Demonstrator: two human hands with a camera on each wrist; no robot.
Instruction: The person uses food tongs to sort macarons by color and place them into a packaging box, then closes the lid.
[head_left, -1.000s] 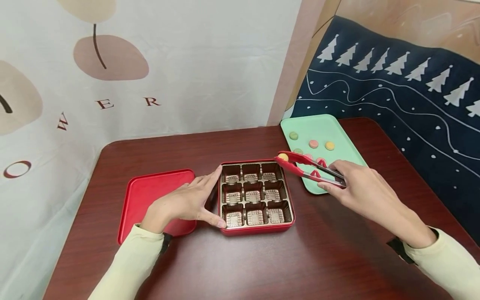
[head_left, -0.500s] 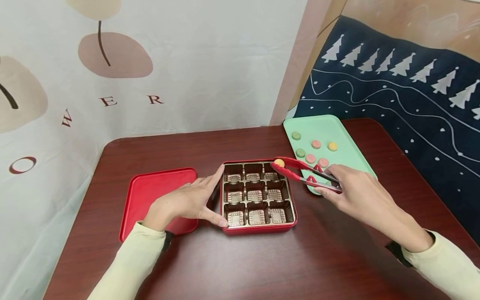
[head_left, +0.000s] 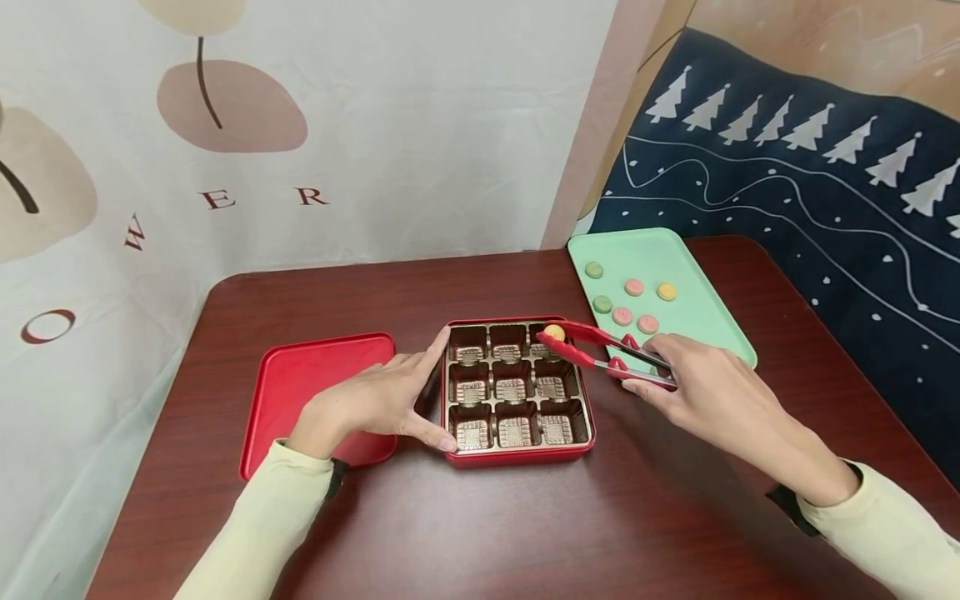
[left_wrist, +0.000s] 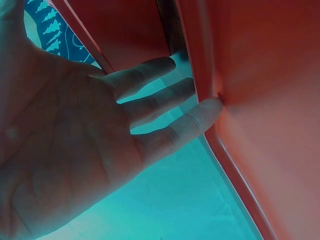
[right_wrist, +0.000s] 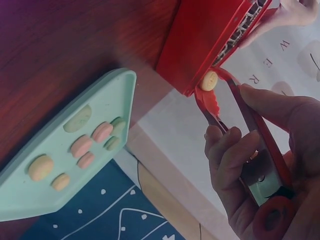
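My right hand (head_left: 712, 387) grips red-tipped tongs (head_left: 573, 353) by their metal arms. Pinched in the tips is a yellow macaron (head_left: 554, 332), over the back right compartment of a red square box (head_left: 521, 458). Gold-brown compartments line the inside of this box, and the others show bare bottoms. Along its left side lies my left hand (head_left: 367, 408), fingers extended, with index fingertip at the back left corner and thumb at the front left one. The right wrist view shows the same macaron (right_wrist: 209, 81) between the tong tips, right at the box rim.
A mint-green tray (head_left: 675, 250) at the back right holds several green, pink and yellow macarons (head_left: 633, 287). Left of the box, partly under my left hand, a red lid (head_left: 292, 375) lies on the dark wood table (head_left: 480, 533). Hanging cloths stand behind.
My right hand has brought the tongs and yellow macaron leftward, from the gap between tray and box to over the back right compartment. My left hand has stayed at the box.
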